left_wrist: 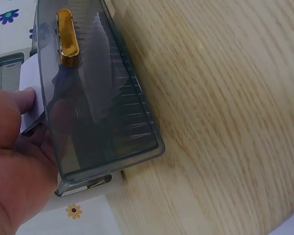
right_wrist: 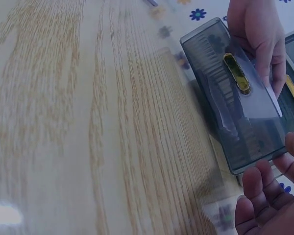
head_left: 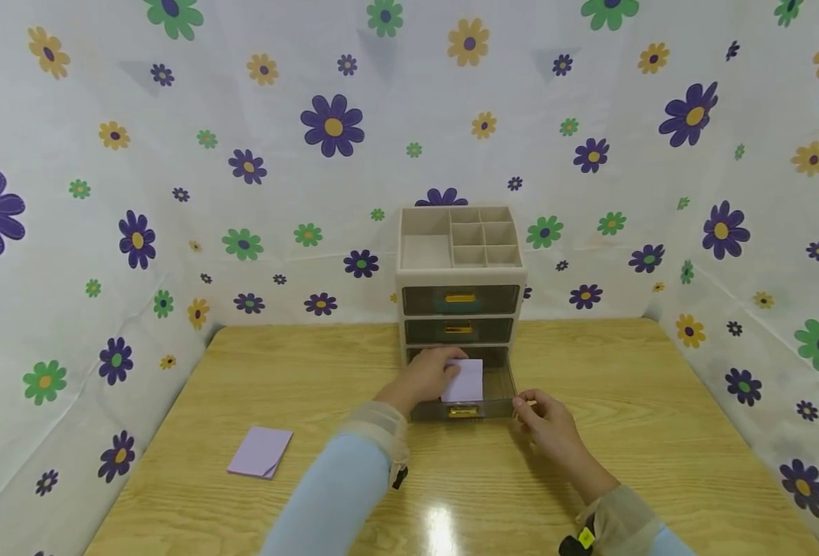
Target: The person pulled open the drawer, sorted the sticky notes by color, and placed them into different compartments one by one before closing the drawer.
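A small beige desktop organizer (head_left: pixel 461 276) stands against the back, its smoky see-through bottom drawer (head_left: pixel 498 409) pulled out. My left hand (head_left: pixel 424 378) reaches over the drawer's left side and pinches a lilac sticky note pad (head_left: pixel 468 380) between thumb and fingers. In the left wrist view the pad (left_wrist: pixel 32 90) shows behind the drawer front, partly covered by the thumb. At the drawer's right front corner, my right hand (head_left: pixel 551 428) holds the edge with thumb and index finger; the other fingers are bent below it in the right wrist view.
Another lilac sticky note pad (head_left: pixel 259 451) lies on the wooden table (head_left: pixel 312 371), left of the forearm, one corner lifted. Above the open drawer are two closed drawers with gold handles (head_left: pixel 460 298) and a compartmented top. A flower-patterned cloth (head_left: pixel 277 147) hangs around the table.
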